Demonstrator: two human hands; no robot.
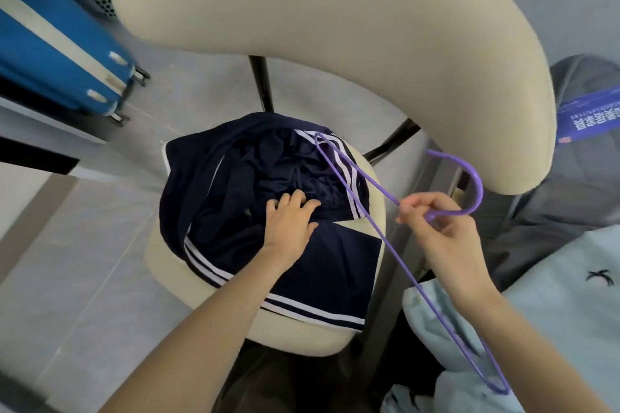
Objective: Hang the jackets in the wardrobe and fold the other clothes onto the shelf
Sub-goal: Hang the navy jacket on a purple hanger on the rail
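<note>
jacket (241, 184) on chair seat (302, 335), left hand (290, 223) on jacket, hanger (416, 282) in right hand (443, 231) just right, suitcase (50, 54) behind left

Navy jacket (235, 184) with white stripes lies crumpled in a heap on the cream chair seat (302, 335), striped hem at the near edge; purple wire hanger (480, 186) slants above its right side, pinched at the neck by the right hand (443, 228)

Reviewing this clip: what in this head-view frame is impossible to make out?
- Wardrobe and shelf: outside the head view.
- Navy garment: crumpled on the chair seat, so jacket or not is unclear.
- Left hand: fingertips sunk in the folds; gripping or resting, cannot tell.
- Light blue garment: cut off by the right and bottom edges.
- Grey garment: partly behind the chair back.
</note>
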